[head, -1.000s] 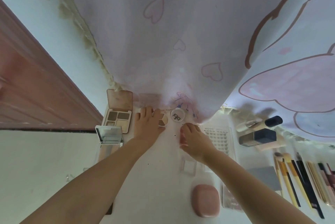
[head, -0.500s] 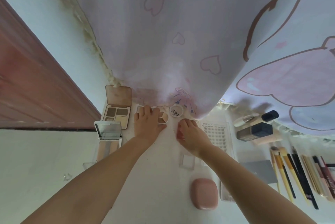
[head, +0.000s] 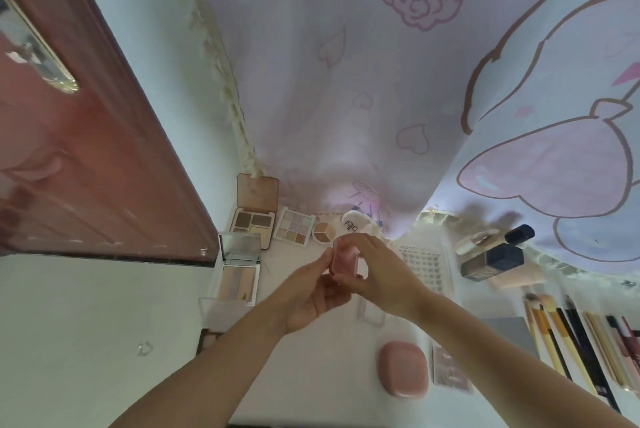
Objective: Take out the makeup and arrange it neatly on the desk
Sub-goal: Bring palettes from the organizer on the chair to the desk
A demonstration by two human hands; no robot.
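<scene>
Two hands, one item: a small pink translucent case (head: 346,263) was held up between them, above the white desk (head: 311,375), near its back edge.
Case look: squarish, rounded corners, glossy clear-pink plastic; its contents could not be made out.
Right hand (head: 381,271): fingers curled over the case from the top and right side, clamped on it.
Left hand (head: 311,292): palm turned up, fingertips pinching the case's left edge.
Behind the hands: a round three-shade pot (head: 323,231) lay open beside its white lid (head: 353,225), both flat on the desk.
Back row, left: a pale nine-pan palette (head: 293,227), then a brown-toned palette (head: 254,225) with its hinged lid upright against the wall.
Left edge: a mirrored compact (head: 239,266), open, with beige powder pans.
Right of the hands: a clear tray of false lashes (head: 424,265), ridged plastic.
Far right: a dark square foundation bottle (head: 493,261) lying on its side; brushes and pencils (head: 571,341) laid side by side in a row.
Front: a smooth pink pebble-shaped case (head: 403,374), closed.
Backdrop: soft printed fabric (head: 381,81) with hearts and a rose.
</scene>
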